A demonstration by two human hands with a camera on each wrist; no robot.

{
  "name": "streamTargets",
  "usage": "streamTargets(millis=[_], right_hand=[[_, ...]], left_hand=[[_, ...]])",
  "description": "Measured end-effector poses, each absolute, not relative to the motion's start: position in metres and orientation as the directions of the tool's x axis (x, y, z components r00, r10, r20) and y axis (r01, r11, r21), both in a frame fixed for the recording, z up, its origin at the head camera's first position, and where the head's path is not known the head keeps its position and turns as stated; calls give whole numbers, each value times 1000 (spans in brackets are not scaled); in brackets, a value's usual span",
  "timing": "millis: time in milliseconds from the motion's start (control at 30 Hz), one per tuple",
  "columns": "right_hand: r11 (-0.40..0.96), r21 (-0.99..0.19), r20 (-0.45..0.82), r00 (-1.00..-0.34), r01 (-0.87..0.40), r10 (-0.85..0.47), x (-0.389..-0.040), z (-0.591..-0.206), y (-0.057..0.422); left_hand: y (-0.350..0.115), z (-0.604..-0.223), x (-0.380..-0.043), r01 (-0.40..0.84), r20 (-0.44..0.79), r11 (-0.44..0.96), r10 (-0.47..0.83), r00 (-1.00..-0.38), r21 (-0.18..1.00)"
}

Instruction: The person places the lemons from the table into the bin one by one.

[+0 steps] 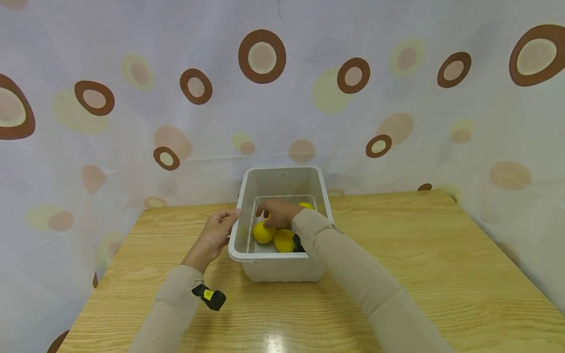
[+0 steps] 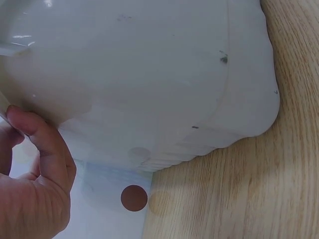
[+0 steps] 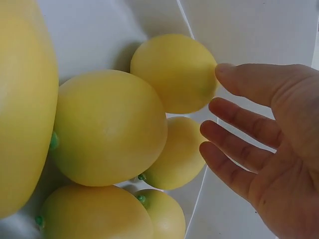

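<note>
A white plastic bin (image 1: 282, 270) stands on the table with several yellow, rounded fruits (image 1: 264, 233) inside; green stem nubs show on some in the right wrist view. At the bin's left rim, my left hand (image 1: 215, 233) pinches the edge between thumb and curled fingers, also seen against the outer wall in the left wrist view. My right hand (image 1: 280, 214) reaches down into the bin. Its fingers are spread and loosely bent beside a yellow fruit (image 3: 174, 72), the thumb tip at that fruit's edge; whether it touches is unclear. My right forearm hides part of the bin.
The bin rests on a wood-grain table (image 1: 423, 255), near its back edge. Behind hangs a pale curtain (image 1: 282, 108) with brown and yellow ovals. A black strapped device (image 1: 209, 296) sits on my left wrist.
</note>
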State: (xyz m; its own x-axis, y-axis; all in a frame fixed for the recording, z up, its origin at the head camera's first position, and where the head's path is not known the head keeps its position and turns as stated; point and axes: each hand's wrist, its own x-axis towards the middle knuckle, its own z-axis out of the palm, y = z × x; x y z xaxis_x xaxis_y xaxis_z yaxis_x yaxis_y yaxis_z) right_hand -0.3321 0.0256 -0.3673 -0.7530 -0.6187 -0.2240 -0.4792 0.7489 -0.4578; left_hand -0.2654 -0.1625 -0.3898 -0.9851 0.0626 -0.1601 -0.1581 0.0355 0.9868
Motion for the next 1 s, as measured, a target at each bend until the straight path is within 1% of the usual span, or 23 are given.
streamTargets(millis=[500,600,700,833,1000], right_hand=[[726,-484,-193,-750,-488,-633,-329,-362,26],[711,-493,-181,-740,-501,-647,-329,-361,27],[659,-520,-130,-712,-543,-690,-330,-359,27],[543,-581,-11,-660,-607,-751,-332,-348,26],[450,-636,94,-642,-627,-761,-326,-319,32]], left_hand=[[-161,-388,-263,-153,-155,30,61,-986,988],[-159,-388,-263,-148,-149,25,57,-987,989],[-158,-387,-262,-138,-139,17,56,-989,990],[-158,-386,-262,-121,-122,17,57,-991,993],[-160,-387,-262,-117,-120,36,67,-991,992]])
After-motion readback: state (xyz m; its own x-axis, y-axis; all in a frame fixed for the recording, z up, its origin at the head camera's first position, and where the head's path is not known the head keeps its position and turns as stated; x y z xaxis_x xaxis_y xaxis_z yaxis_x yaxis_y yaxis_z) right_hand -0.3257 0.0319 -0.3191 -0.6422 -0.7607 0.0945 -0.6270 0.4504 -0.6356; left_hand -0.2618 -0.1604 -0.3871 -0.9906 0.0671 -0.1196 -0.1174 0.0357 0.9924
